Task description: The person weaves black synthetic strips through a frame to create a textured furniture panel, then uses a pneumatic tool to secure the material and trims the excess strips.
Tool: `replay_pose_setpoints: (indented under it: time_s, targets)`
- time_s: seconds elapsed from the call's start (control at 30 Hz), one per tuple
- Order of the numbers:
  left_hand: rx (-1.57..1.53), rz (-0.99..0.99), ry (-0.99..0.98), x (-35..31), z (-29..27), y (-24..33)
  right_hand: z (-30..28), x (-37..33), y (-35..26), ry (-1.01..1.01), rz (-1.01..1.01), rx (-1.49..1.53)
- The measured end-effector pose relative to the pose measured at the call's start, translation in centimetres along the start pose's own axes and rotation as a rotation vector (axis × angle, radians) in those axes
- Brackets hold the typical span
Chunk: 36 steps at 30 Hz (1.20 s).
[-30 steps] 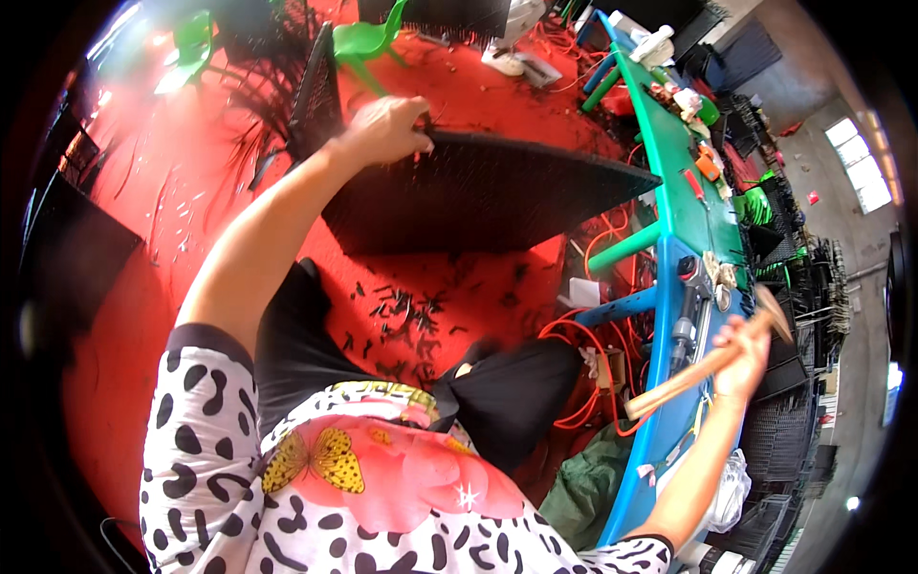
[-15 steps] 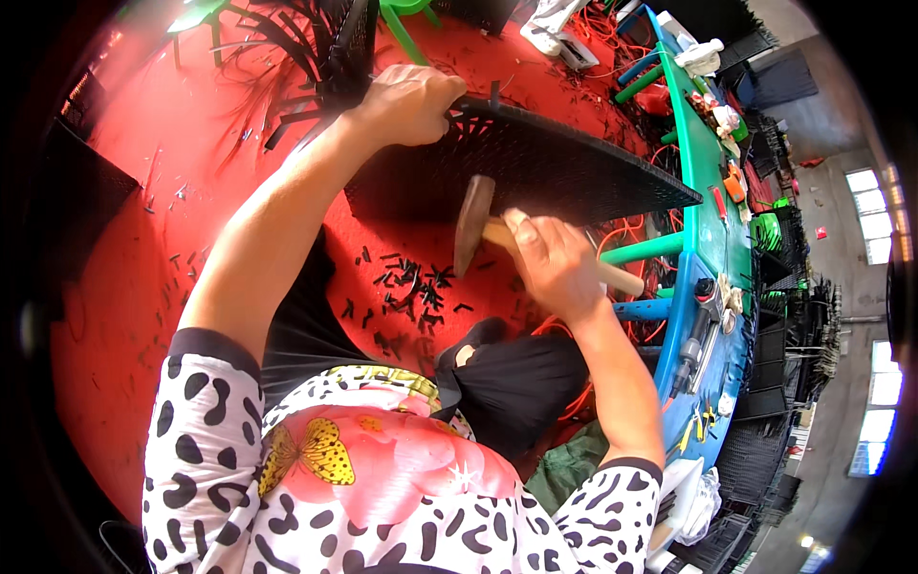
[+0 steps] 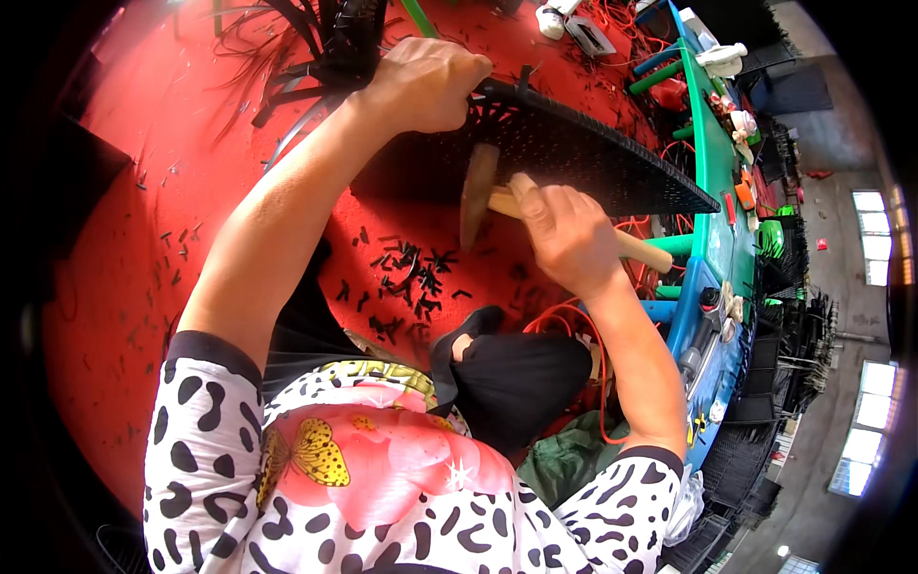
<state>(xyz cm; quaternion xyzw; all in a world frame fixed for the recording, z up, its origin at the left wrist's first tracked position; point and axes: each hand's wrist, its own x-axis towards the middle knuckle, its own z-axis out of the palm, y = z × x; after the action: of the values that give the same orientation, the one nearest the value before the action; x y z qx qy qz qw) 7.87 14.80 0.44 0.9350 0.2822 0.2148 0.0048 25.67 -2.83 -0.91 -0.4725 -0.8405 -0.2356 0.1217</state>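
Observation:
My right hand (image 3: 574, 234) is closed around the wooden handle of a hammer (image 3: 481, 196), whose metal head hangs just in front of a black woven panel (image 3: 593, 158). The panel stands on a slant, its far edge running away to the right. At the panel's upper left corner, my left hand (image 3: 430, 81) is curled closed over the edge. Whether its fingers grip only the panel or also a strip is hidden. Loose black strips (image 3: 296, 81) fan out beside that corner, to the left of my left hand.
Short black offcuts (image 3: 411, 282) litter the red floor (image 3: 220, 316) between me and the panel. To the right runs a green and blue table (image 3: 717, 182) bearing tools, including a power tool (image 3: 703, 335). Orange cords (image 3: 564, 311) lie under it. Black woven pieces (image 3: 765, 383) are stacked beyond.
The hammer and my right hand have shifted slightly up and right in view. My left hand stays at the panel's corner, and the whole view has turned a little.

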Motion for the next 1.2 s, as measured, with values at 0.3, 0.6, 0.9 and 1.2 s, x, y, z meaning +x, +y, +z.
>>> replay_pose_setpoints:
  time_s: [0.3,0.6,0.9,1.2]
  targets:
    - [-0.016,0.003,0.01,-0.4,0.0,-0.2,0.5,1.4,-0.5,-0.012,0.042,-0.02]
    - [0.0,-0.049,-0.054,-0.4,-0.6,0.3,-1.2,-1.8,-2.1,-0.072,0.13,0.027]
    - [-0.001,-0.02,-0.054,0.9,-0.9,5.3,-9.6,-26.3,-2.3,-0.073,1.202,0.161]
    - [0.017,0.201,0.062,0.7,3.1,11.6,-15.4,-48.2,-1.8,0.198,2.057,-0.076]
